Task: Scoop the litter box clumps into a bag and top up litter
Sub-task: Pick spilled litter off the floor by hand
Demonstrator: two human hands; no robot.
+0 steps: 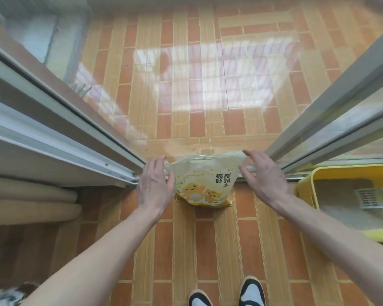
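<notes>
Partly hidden litter bag (pixel 205 184) between hands.

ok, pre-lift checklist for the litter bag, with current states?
1. Left hand at the bag's left side, fingers straight: ok.
2. Right hand at the bag's right top corner, not yet gripping: not ok.
3. Litter bag upright on the floor at the door track: ok.
4. Bag top sealed or open: cannot tell.
5. Yellow litter box close by on the right: ok.
6. Scoop lying in the box, in the pour path: not ok.
</notes>
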